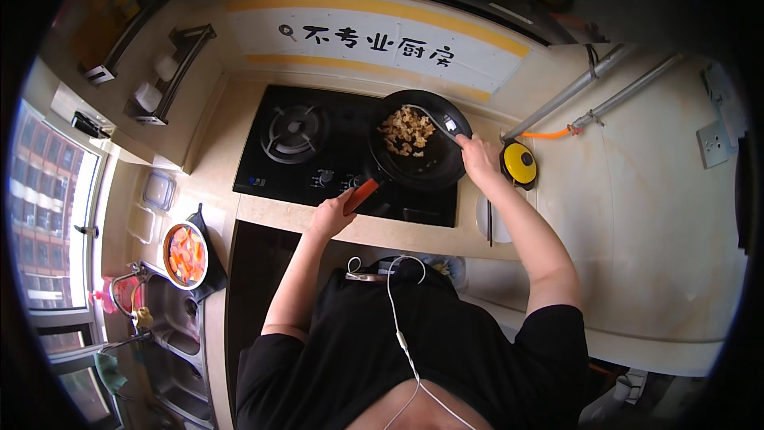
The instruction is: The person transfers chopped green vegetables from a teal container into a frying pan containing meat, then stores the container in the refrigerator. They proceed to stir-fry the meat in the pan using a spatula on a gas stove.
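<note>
A black wok [439,158] rests over the right burner of a black glass gas hob [286,182]. My left hand [331,215] grips its orange-red handle [362,196]. Browned chopped pieces of food [401,128], perhaps meat or egg, lie heaped in the left half of the wok. My right hand [479,158] is closed around the handle of a cooking spatula [431,117], whose head reaches the upper edge of the food. The handle's end is hidden in my fist, and the burner below the wok is covered.
Left of the hob, a bowl of sliced carrots [187,255] stands beside a double steel sink [174,334]. A yellow-lidded black pot [520,165] sits to the right, near a white plate [500,221] with chopsticks [490,224]. Metal pipes [567,92] run along the wall. The left burner [294,131] holds nothing.
</note>
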`<state>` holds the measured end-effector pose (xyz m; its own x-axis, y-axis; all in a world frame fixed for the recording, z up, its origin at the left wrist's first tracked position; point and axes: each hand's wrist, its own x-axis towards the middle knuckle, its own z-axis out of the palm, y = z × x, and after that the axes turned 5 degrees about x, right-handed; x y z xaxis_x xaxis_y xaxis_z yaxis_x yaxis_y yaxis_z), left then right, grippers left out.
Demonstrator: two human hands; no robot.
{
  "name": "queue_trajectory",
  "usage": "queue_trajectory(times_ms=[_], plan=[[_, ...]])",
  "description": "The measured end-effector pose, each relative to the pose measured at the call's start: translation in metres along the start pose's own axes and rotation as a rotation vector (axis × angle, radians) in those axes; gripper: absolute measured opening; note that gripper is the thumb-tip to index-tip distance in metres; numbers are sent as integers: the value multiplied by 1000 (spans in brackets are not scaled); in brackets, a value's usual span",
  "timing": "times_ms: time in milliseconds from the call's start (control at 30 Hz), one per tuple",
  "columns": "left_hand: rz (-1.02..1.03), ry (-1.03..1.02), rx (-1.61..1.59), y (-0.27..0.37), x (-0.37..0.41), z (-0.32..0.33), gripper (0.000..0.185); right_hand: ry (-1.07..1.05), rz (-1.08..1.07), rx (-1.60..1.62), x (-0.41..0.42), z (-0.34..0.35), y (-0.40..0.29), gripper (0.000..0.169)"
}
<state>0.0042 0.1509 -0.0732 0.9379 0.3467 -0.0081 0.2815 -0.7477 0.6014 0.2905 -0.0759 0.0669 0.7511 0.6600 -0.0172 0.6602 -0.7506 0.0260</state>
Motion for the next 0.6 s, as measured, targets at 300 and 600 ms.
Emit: queue_trajectory(times_ms=[300,600], plan=[[5,-18,4,7,1,-13,66,34,-157,-148,-57,33,39,45],[-380,-182,-672,-49,28,-3,48,41,-28,99,-152,-20,56,46]])
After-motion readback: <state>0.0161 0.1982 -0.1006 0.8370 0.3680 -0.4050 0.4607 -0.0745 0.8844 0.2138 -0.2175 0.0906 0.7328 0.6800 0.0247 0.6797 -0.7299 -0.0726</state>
